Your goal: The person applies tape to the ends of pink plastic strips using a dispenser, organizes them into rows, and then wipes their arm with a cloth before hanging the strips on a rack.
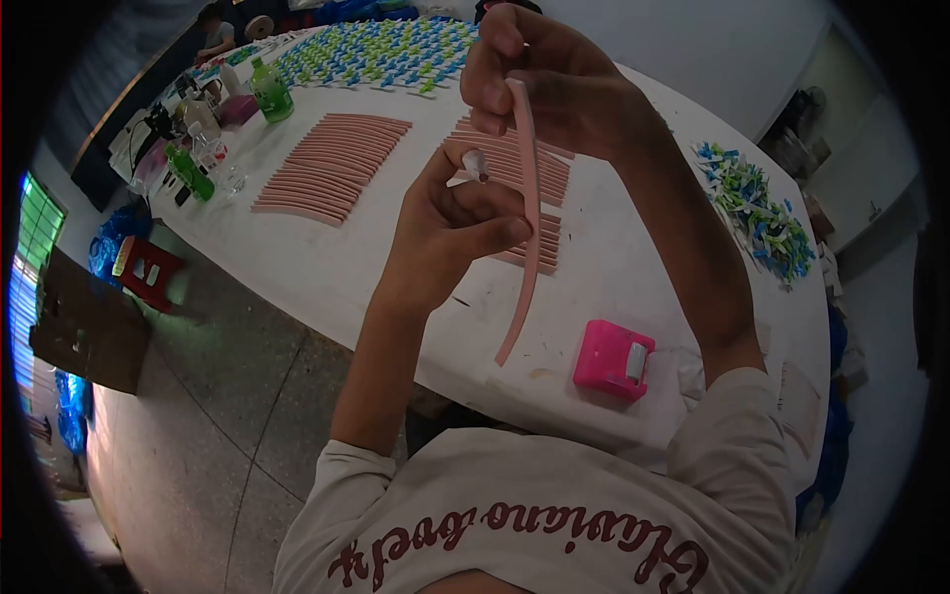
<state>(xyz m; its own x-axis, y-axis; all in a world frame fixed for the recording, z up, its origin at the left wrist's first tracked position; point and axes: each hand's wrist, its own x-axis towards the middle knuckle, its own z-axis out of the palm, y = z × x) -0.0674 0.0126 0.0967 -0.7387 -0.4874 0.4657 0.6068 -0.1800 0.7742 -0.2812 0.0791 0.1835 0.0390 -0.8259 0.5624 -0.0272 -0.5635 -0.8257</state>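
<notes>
R grip: your right hand (pixel 539 84) is raised over the worktop (pixel 633 267), fingers pinched on the top end of a long pink strip (pixel 527 228); strip hangs down, slight curve, lower end free above the worktop's near edge.
L grip: your left hand (pixel 445 233) is closed on the strip's mid part, thumb pressed across it; the same hand also holds a small white piece (pixel 474 163) at the fingertips, just left of the strip. Can't tell what the piece is.
Strip pos.: in the air betw. both hands, not touching the worktop.
Behind hands: two batches of like pink strips, one fanned row to the left (pixel 332 168), one partly hidden behind your hands (pixel 539 168).
Near edge: pink box-like thing (pixel 614 358) w/ a grey part, right of the strip's lower end, on the worktop.
Right side: heap of blue/green/white bits (pixel 757 208).
Far end: wide spread of blue & green bits (pixel 376 49) in rows.
Left side: green bottle (pixel 270 91), more bottles & clutter beside it.
Far bkgd: another person (pixel 213 35) at the far end of the worktop.
Floor: red crate (pixel 148 272) below the worktop's left side.
</notes>
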